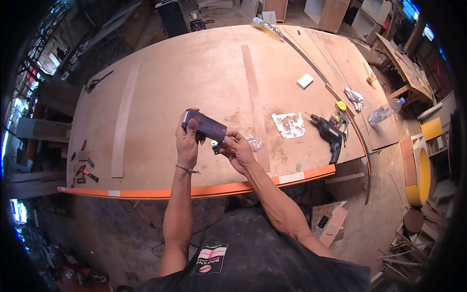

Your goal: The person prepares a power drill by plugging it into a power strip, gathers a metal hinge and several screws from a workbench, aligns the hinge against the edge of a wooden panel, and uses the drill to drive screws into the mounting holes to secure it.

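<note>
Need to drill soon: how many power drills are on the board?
1: the power drill lies near the board's right edge, beside the yellow tape measure. Others may be hidden.

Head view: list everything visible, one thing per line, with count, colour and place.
Small box: one, dark purple, held above the board.
Metal hinge: one, silver, at the right hand's fingers.
Plywood board: one large, tan, orange front edge.
Power drill: one, dark, right side of board.
Tape measure: one, yellow, beside drill.
Plastic bottle: one, clear, far right.
Wood strip: one, brown, left of board.
Left hand: holds box.
Right hand: holds hinge.
</note>
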`<action>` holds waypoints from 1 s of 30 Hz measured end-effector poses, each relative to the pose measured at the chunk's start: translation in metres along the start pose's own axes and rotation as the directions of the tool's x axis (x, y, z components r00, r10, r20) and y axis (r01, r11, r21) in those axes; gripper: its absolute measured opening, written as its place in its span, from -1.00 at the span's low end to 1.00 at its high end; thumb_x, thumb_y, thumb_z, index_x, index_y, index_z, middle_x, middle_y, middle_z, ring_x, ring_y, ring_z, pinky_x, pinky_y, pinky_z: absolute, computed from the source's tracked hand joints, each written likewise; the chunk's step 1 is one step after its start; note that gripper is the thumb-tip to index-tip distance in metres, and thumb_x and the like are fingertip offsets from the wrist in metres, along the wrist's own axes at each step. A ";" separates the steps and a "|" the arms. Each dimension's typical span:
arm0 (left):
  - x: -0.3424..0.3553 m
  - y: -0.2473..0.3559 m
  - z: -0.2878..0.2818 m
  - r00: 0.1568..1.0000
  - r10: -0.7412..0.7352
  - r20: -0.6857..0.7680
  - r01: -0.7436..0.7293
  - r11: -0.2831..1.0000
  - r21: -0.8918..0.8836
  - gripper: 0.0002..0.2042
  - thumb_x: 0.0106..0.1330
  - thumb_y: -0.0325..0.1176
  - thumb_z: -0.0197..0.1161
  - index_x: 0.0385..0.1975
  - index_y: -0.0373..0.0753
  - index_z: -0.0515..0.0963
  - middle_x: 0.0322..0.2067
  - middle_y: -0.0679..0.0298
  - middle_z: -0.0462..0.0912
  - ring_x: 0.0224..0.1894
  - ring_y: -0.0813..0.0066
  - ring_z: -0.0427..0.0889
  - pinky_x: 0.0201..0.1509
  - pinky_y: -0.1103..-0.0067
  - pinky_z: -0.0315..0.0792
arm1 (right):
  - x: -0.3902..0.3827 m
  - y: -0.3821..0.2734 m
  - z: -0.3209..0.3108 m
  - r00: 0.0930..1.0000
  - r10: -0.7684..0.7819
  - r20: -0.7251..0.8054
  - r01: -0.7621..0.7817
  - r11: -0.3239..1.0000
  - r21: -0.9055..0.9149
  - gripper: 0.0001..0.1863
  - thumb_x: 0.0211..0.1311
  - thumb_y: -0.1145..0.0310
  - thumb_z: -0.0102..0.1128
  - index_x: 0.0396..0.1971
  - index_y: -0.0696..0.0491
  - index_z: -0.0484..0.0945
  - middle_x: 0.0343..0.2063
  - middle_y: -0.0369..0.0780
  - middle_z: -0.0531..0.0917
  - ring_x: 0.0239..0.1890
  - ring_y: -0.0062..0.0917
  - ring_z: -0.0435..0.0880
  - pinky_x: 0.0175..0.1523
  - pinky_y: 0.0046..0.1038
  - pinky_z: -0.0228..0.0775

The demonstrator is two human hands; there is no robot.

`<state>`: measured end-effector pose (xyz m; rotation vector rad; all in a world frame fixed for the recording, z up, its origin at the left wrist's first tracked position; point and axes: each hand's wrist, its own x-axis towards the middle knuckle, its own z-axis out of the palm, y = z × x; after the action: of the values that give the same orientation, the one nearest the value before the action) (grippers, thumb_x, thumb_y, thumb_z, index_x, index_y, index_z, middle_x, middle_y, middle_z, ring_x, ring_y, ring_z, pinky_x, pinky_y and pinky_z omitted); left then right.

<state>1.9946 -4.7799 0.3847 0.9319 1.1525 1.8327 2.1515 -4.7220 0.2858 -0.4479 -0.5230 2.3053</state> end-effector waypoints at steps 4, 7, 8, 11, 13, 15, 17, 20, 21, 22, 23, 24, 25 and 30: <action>-0.007 0.001 0.002 0.997 -0.017 0.079 0.005 0.988 0.154 -0.61 0.55 -0.05 0.19 0.11 -0.25 0.50 -0.25 0.36 0.60 -0.41 0.74 0.48 -0.41 0.72 0.37 | -0.003 0.004 -0.008 0.999 0.027 -0.019 -0.027 1.000 0.000 -0.74 0.45 0.34 0.29 0.06 -0.02 0.52 -0.13 -0.25 0.69 -0.18 -0.52 0.71 -0.19 -0.48 0.63; -0.007 -0.004 0.015 0.976 0.207 0.069 -0.217 0.893 0.393 -0.73 0.60 -0.19 0.15 0.05 -0.25 0.54 -0.26 0.40 0.61 -0.29 0.78 0.52 -0.36 0.74 0.41 | -0.003 0.009 -0.001 0.993 0.121 -0.005 -0.121 0.989 0.083 -0.75 0.47 0.30 0.27 0.06 -0.07 0.53 -0.09 -0.29 0.69 -0.14 -0.52 0.71 -0.15 -0.44 0.61; -0.008 -0.003 0.015 0.976 0.207 0.067 -0.217 0.891 0.398 -0.73 0.60 -0.19 0.15 0.05 -0.25 0.54 -0.26 0.40 0.61 -0.29 0.78 0.52 -0.36 0.74 0.41 | -0.003 0.011 0.004 0.984 0.175 -0.027 -0.172 0.980 0.097 -0.76 0.48 0.28 0.25 0.07 -0.10 0.53 -0.07 -0.31 0.69 -0.12 -0.52 0.70 -0.13 -0.43 0.59; -0.009 -0.002 0.020 0.946 0.319 0.062 -0.310 0.827 0.470 -0.82 0.59 -0.32 0.16 -0.01 -0.28 0.57 -0.26 0.38 0.64 -0.19 0.75 0.54 -0.27 0.72 0.47 | -0.001 0.010 0.005 0.981 0.174 0.085 -0.182 0.979 0.093 -0.74 0.50 0.26 0.23 0.10 -0.15 0.52 -0.04 -0.35 0.67 -0.07 -0.51 0.69 -0.08 -0.39 0.56; -0.009 0.002 0.027 0.946 0.322 0.038 -0.306 0.851 0.427 -0.86 0.55 -0.37 0.20 -0.10 -0.31 0.61 -0.29 0.34 0.64 -0.20 0.62 0.57 -0.08 0.63 0.48 | 0.000 0.010 0.000 0.980 0.164 0.117 -0.176 0.979 0.103 -0.71 0.50 0.27 0.23 0.15 -0.16 0.50 0.00 -0.35 0.65 -0.05 -0.50 0.68 -0.07 -0.38 0.55; -0.004 0.010 0.024 0.974 0.228 -0.003 -0.211 0.906 0.367 -0.85 0.56 -0.36 0.20 -0.12 -0.31 0.61 -0.32 0.36 0.64 -0.22 0.64 0.57 -0.10 0.64 0.48 | -0.003 0.010 0.000 0.976 0.160 0.148 -0.178 0.977 0.116 -0.67 0.50 0.27 0.23 0.19 -0.17 0.48 0.03 -0.35 0.63 -0.03 -0.50 0.67 -0.06 -0.37 0.54; 0.005 0.009 0.013 0.990 0.125 -0.068 -0.102 0.956 0.274 -0.80 0.58 -0.29 0.19 -0.15 -0.32 0.63 -0.40 0.43 0.62 -0.32 0.70 0.54 -0.20 0.67 0.46 | -0.007 0.007 0.005 0.945 0.171 0.278 -0.185 0.983 0.023 -0.60 0.50 0.29 0.21 0.26 -0.19 0.44 0.14 -0.28 0.59 0.01 -0.43 0.66 -0.08 -0.40 0.59; 0.009 0.008 -0.001 0.986 0.113 -0.124 -0.071 0.949 0.307 -0.75 0.59 -0.22 0.18 -0.17 -0.31 0.63 -0.39 0.45 0.62 -0.34 0.72 0.51 -0.27 0.67 0.43 | -0.005 0.002 0.012 0.888 0.232 0.396 -0.211 0.973 -0.096 -0.58 0.51 0.29 0.19 0.30 -0.11 0.41 0.17 -0.26 0.56 0.05 -0.39 0.65 -0.09 -0.38 0.60; 0.009 0.005 -0.007 0.982 0.125 -0.139 -0.078 0.950 0.301 -0.71 0.57 -0.15 0.20 -0.18 -0.28 0.64 -0.39 0.44 0.61 -0.41 0.73 0.48 -0.36 0.68 0.40 | -0.006 -0.001 0.016 0.896 0.240 0.373 -0.196 0.969 -0.151 -0.52 0.50 0.30 0.21 0.34 -0.02 0.36 0.13 -0.23 0.58 0.01 -0.40 0.68 -0.12 -0.40 0.65; 0.010 0.001 -0.014 0.982 0.126 -0.141 -0.079 0.950 0.302 -0.71 0.57 -0.15 0.20 -0.18 -0.28 0.64 -0.39 0.44 0.61 -0.41 0.73 0.48 -0.36 0.68 0.40 | -0.006 -0.001 0.017 0.895 0.241 0.374 -0.198 0.968 -0.151 -0.52 0.50 0.30 0.21 0.34 -0.02 0.36 0.13 -0.23 0.58 0.01 -0.40 0.68 -0.12 -0.40 0.65; 0.012 -0.004 -0.021 0.969 0.119 -0.214 -0.042 0.942 0.333 -0.69 0.56 -0.09 0.20 -0.16 -0.25 0.64 -0.42 0.45 0.61 -0.47 0.76 0.50 -0.48 0.71 0.37 | -0.008 -0.001 0.018 0.926 0.212 0.313 -0.134 0.958 -0.252 -0.55 0.49 0.32 0.22 0.30 0.02 0.41 0.08 -0.24 0.60 -0.03 -0.45 0.68 -0.13 -0.44 0.68; 0.014 -0.005 -0.025 0.950 0.113 -0.290 -0.001 0.933 0.359 -0.67 0.55 -0.03 0.19 -0.14 -0.21 0.64 -0.45 0.47 0.60 -0.53 0.79 0.52 -0.60 0.74 0.34 | -0.009 0.000 0.016 0.951 0.177 0.253 -0.079 0.932 -0.354 -0.59 0.48 0.33 0.22 0.26 0.06 0.46 0.02 -0.24 0.62 -0.07 -0.50 0.69 -0.14 -0.47 0.70; 0.017 -0.005 -0.030 0.949 0.112 -0.295 0.001 0.934 0.357 -0.67 0.55 -0.03 0.19 -0.14 -0.21 0.64 -0.45 0.47 0.60 -0.53 0.79 0.52 -0.60 0.74 0.34 | -0.011 -0.003 0.012 0.950 0.182 0.252 -0.083 0.930 -0.357 -0.59 0.48 0.33 0.22 0.26 0.06 0.46 0.02 -0.24 0.62 -0.07 -0.50 0.69 -0.14 -0.47 0.70; 0.040 -0.039 -0.090 0.913 0.042 -0.406 0.103 0.939 0.328 -0.63 0.53 0.03 0.21 -0.13 -0.20 0.66 -0.43 0.45 0.59 -0.60 0.75 0.47 -0.63 0.73 0.29 | -0.028 -0.023 -0.023 0.998 -0.025 -0.049 -0.007 0.825 -0.565 -0.65 0.38 0.54 0.24 0.15 0.19 0.57 -0.05 -0.15 0.67 -0.09 -0.54 0.71 -0.04 -0.45 0.73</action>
<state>1.9073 -4.7662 0.3262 0.7219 1.7832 1.8867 2.1942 -4.7217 0.2823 -0.7843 -1.1913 2.0879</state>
